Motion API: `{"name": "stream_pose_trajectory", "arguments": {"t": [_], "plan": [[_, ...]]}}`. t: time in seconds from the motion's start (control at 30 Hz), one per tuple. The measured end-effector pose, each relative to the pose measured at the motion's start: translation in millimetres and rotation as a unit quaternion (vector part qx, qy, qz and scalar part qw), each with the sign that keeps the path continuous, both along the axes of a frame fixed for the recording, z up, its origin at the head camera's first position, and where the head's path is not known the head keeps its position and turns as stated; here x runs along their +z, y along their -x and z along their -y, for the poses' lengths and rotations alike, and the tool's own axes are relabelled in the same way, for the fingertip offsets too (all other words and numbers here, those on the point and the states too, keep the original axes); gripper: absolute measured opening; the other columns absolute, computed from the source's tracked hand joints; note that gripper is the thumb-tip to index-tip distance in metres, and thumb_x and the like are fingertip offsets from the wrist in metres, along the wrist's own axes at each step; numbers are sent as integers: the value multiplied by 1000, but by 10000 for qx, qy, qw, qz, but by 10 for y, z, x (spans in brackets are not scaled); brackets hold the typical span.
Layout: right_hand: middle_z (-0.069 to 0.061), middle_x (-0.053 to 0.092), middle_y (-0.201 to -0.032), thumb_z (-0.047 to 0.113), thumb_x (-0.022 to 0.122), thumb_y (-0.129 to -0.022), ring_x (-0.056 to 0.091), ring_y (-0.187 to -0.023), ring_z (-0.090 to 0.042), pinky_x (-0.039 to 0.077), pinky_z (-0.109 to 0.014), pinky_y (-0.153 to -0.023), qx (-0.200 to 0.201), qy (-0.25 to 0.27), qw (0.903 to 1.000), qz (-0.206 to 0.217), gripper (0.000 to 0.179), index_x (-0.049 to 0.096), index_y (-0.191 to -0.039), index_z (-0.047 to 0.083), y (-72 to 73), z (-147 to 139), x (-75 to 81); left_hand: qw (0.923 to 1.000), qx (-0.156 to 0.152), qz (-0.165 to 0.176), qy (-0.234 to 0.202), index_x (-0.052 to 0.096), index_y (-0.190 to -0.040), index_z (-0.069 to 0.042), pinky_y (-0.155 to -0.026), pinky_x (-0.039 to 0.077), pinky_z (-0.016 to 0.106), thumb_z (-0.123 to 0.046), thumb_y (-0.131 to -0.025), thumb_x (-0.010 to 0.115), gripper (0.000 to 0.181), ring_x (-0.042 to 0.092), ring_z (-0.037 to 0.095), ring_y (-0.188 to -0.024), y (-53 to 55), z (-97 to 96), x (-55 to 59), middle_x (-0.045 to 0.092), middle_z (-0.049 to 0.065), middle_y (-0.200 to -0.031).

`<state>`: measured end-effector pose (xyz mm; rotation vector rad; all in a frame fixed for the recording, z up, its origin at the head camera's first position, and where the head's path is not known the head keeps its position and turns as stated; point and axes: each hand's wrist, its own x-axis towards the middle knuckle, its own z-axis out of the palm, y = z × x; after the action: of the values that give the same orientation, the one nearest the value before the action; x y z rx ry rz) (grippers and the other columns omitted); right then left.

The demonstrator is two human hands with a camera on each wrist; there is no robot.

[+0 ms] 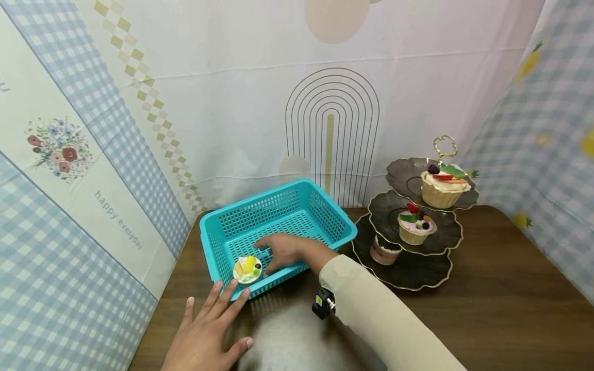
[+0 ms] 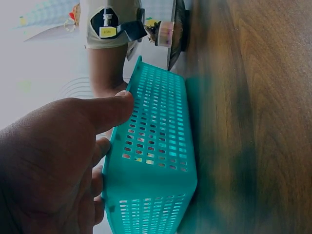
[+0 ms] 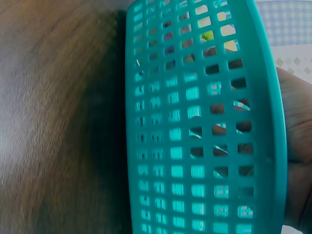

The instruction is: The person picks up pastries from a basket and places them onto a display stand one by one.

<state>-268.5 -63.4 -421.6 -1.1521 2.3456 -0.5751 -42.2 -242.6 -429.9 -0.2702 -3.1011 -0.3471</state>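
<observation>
A small dessert cup topped with cream and yellow fruit sits in the near left corner of a turquoise plastic basket. My right hand reaches over the near wall into the basket, just right of the cup, with its fingers loosely bent and nothing held. Part of that hand shows past the rim in the right wrist view. At the basket's near left corner, my left hand has its fingers spread, fingertips right at the rim. The left wrist view shows its thumb overlapping the basket wall.
Right of the basket stands a three-tier dark stand with gold edges. It bears a fruit tart on top, a pink-cream tart on the middle tier and a layered dessert cup below. Patterned cloths hang behind the wooden table.
</observation>
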Motion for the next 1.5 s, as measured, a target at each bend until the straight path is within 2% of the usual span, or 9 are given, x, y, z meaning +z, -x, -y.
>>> {"name": "stream_pose_trajectory", "arguments": {"t": [0.27, 0.47, 0.77, 0.97, 1.17, 1.5], "plan": [[-5, 55, -149, 24, 87, -86, 53, -135, -20, 48, -33, -106, 63, -191, 9998, -4, 76, 51, -152, 12, -28, 115, -34, 9999, 38, 130, 24, 33, -161, -38, -114, 11, 75, -69, -89, 65, 85, 13, 25, -156, 14, 0, 9, 19, -8, -169], [-3, 57, -146, 23, 87, -86, 54, -133, -19, 49, -29, -104, 84, -299, 9995, 7, 74, 52, -152, 14, -45, 186, -64, 9999, 44, 160, 3, 32, -161, -38, -114, 11, 75, -69, -89, 65, 85, 13, 24, -156, 17, 6, 6, 18, -8, -169], [-3, 56, -148, 20, 87, -86, 55, -131, -18, 49, -28, -101, 226, -149, 9996, 44, 75, 52, -152, 14, -57, 232, -93, 9998, 52, 204, 34, 32, -161, -38, -115, 10, 75, -69, -89, 65, 85, 12, 24, -156, 21, 2, 14, 18, -8, -169], [1, 59, -142, 17, 86, -86, 58, -123, -15, 51, -26, -95, 297, 2, 9995, 120, 64, 60, -145, 18, -61, 235, -91, 9998, 22, 192, 53, 32, -161, -38, -114, 11, 76, -69, -90, 64, 84, 12, 24, -156, 22, -2, 16, 18, -8, -169], [2, 62, -136, 16, 87, -85, 59, -116, -12, 51, -24, -91, 246, 115, 9994, 209, 63, 62, -142, 17, -53, 230, -102, 9999, 0, 110, 44, 33, -161, -37, -114, 13, 76, -68, -90, 65, 84, 13, 25, -156, 13, 2, 6, 19, -7, -169], [5, 64, -112, 20, 90, -80, 59, -92, -7, 52, -24, -79, -163, 615, 9976, 274, 60, 62, -133, 11, -1, 144, -86, 10000, 14, 6, -17, 34, -160, -37, -114, 13, 75, -67, -89, 67, 85, 14, 25, -156, -2, 6, -9, 17, -10, -168]]}}
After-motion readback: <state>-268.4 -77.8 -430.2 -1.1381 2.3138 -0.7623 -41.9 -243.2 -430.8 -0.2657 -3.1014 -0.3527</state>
